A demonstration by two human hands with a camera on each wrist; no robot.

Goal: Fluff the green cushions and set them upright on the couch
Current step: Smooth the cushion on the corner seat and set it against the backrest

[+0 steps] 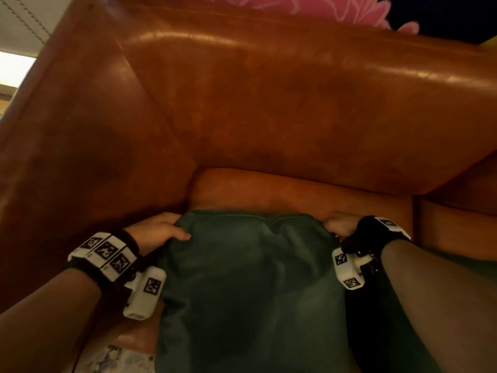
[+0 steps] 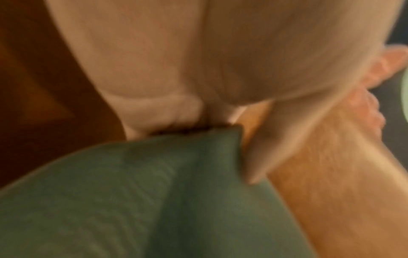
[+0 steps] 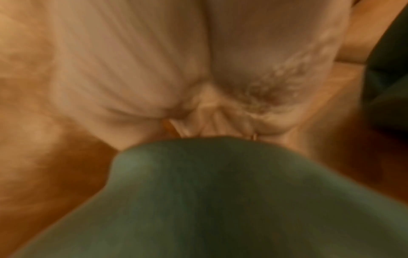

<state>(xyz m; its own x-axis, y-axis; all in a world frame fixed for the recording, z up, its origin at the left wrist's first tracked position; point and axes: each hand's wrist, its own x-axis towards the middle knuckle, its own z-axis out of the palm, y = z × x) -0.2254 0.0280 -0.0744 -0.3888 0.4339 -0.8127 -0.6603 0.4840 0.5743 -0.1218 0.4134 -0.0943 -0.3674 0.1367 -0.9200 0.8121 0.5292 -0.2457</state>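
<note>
A dark green cushion (image 1: 250, 286) is held over the seat of a brown leather couch (image 1: 269, 103), its far edge toward the backrest. My left hand (image 1: 161, 231) grips its far left corner, thumb on top of the fabric. At the far right corner my right hand (image 1: 337, 226) pinches the fabric in curled fingers. The left wrist view shows the green cushion (image 2: 154, 200) bunched under my left hand (image 2: 198, 111). In the right wrist view the cushion (image 3: 220, 200) rises to my right hand (image 3: 220, 122), which clamps its edge. Both wrist views are blurred.
The couch's left armrest (image 1: 80, 144) stands close beside my left arm. The seat cushion (image 1: 295, 192) shows bare beyond the green cushion. A seam splits off another seat section (image 1: 457, 224) at the right. A dark green shape (image 3: 388, 61) lies at the right edge.
</note>
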